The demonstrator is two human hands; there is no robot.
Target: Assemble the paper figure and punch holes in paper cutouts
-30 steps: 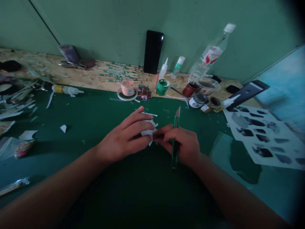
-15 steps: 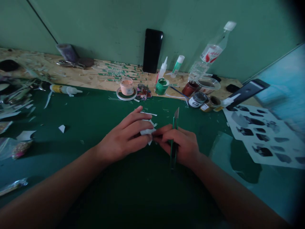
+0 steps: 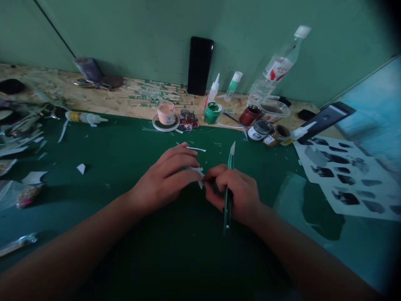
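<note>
As the left hand mostly hides it, grip unclear, jagged white piece, right hand beside it, clamping green cutter

The green tabletop bears white scraps and printed paper.

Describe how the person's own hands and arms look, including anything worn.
The left hand and right hand are ungloved. No ring shows on the visible fingers, and the left forearm and right forearm carry no sleeve, watch or bracelet in view.
</note>
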